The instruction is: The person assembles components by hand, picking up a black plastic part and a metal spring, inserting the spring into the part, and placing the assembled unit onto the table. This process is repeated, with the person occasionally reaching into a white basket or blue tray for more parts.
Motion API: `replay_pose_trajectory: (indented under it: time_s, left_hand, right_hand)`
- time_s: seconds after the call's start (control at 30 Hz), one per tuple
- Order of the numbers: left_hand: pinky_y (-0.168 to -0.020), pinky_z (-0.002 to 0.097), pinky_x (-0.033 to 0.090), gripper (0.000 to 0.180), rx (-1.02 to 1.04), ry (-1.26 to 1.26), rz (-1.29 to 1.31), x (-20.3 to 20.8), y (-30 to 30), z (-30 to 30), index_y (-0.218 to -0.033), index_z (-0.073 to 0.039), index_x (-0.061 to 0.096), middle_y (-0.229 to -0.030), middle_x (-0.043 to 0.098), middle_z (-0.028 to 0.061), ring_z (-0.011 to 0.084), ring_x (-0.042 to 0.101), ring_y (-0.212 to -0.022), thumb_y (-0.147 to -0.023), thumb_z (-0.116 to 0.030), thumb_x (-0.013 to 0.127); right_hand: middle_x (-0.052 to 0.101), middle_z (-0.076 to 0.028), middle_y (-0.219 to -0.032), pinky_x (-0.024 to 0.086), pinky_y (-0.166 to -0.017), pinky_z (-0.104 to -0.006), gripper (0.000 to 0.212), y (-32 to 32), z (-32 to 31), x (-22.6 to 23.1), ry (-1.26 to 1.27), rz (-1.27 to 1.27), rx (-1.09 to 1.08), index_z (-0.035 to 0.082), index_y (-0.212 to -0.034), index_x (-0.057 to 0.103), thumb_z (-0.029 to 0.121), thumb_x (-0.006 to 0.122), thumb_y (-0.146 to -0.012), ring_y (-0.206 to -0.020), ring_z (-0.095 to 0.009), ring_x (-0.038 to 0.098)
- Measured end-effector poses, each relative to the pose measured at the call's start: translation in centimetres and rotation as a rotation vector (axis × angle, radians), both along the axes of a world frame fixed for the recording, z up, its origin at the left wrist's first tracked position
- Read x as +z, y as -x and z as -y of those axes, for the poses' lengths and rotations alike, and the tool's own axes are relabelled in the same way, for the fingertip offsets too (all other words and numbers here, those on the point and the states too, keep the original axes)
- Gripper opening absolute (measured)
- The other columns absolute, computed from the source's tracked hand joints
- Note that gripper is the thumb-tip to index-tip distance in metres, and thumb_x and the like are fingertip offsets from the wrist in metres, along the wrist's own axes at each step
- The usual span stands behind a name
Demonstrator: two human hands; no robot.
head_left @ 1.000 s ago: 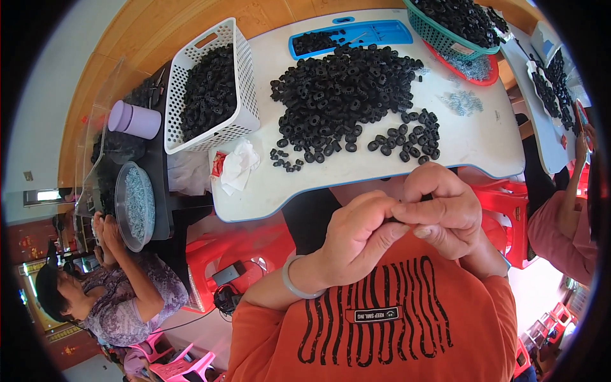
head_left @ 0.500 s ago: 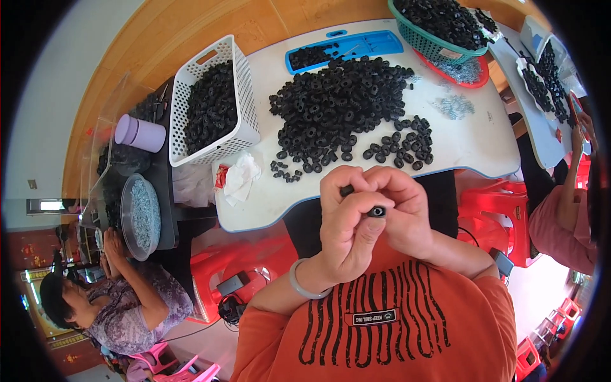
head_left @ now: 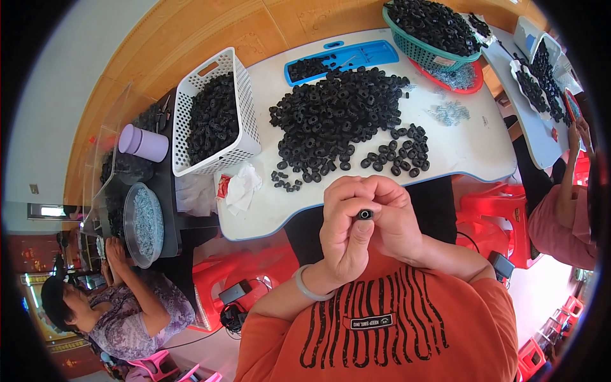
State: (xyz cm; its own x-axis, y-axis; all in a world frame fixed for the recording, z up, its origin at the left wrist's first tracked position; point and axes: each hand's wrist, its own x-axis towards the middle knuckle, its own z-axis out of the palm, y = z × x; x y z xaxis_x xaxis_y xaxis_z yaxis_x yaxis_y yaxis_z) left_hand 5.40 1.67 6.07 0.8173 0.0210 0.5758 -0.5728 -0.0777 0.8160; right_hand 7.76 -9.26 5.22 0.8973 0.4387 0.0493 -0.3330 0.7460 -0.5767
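Observation:
Between the thumb and bent index finger of my left hand point(head_left: 342, 239) is a small black oval part point(head_left: 365, 215), with a pale ring showing at its end. My right hand point(head_left: 398, 223) presses against the left one, its fingers curled in; whatever they pinch is hidden behind the knuckles. Both hands are held together in front of my chest, just off the table's near edge. Beyond them, a large heap of black ring-shaped parts point(head_left: 337, 114) covers the middle of the white table point(head_left: 273, 207), with a looser group of similar parts point(head_left: 398, 153) to its right.
At the left stands a white perforated basket point(head_left: 251, 137) of black parts. Further back are a blue tray point(head_left: 375, 54) and a green basket point(head_left: 414, 48) over a red dish point(head_left: 468, 88). Small clear pieces point(head_left: 450, 113) lie nearby. A co-worker point(head_left: 127, 312) sits at left, another point(head_left: 563, 229) at right.
My joined hands have shifted slightly left. The dark piece that showed above my left index finger is now out of sight, and the black part's end faces up more squarely. The view has tilted a little.

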Motion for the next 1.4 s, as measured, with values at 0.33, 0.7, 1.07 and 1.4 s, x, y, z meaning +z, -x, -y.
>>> replay_pose_trajectory:
  time_s: [0.33, 0.7, 1.07, 1.4]
  left_hand:
    - [-0.088, 0.0310, 0.038, 0.021, -0.036, 0.245, -0.260, 0.7, 0.9, -1.7, -0.103, 0.001, 0.056, -0.099, 0.054, 0.0100, 0.0144, 0.051, -0.086, -0.098, -0.018, 0.049]
    - [-0.082, 0.0416, 0.042, 0.012, -0.133, -0.312, -0.086, 3.2, 1.3, -2.8, -0.090, -0.002, 0.061, -0.069, 0.054, 0.0062, 0.0257, 0.052, -0.063, -0.083, -0.010, 0.066]
    - [-0.080, 0.0422, 0.042, 0.014, -0.114, -0.401, -0.065, 4.1, 1.7, -3.0, -0.090, -0.002, 0.060, -0.067, 0.054, 0.0066, 0.0262, 0.052, -0.062, -0.083, -0.011, 0.068]
    - [-0.067, 0.0365, 0.047, 0.016, -0.039, -0.439, -0.071, 4.0, 2.0, -3.1, -0.088, 0.001, 0.060, -0.069, 0.056, 0.0079, 0.0270, 0.053, -0.062, -0.087, -0.014, 0.064]
  right_hand:
    - [0.052, -0.005, -0.081, 0.038, -0.055, -0.0239, 0.001, -0.9, 2.0, 1.0, 0.144, 0.200, -0.063, 0.002, -0.085, 0.055, 0.002, 0.055, -0.085, -0.066, -0.009, 0.048]
    - [0.054, -0.008, -0.082, 0.040, -0.065, -0.0281, 0.009, -1.6, 4.2, 3.4, 0.473, 0.677, -0.042, 0.001, -0.080, 0.057, -0.001, 0.062, -0.073, -0.072, -0.015, 0.050]
    - [0.058, -0.007, -0.082, 0.039, -0.053, -0.0229, 0.017, -1.7, 4.3, 4.8, 0.621, 0.883, -0.131, 0.001, -0.087, 0.064, -0.006, 0.065, -0.072, -0.063, -0.012, 0.052]
    - [0.062, -0.011, -0.079, 0.045, -0.051, -0.0244, 0.017, -0.5, 3.9, 4.7, 0.790, 1.021, -0.324, -0.001, -0.086, 0.064, -0.009, 0.066, -0.072, -0.059, -0.016, 0.059]
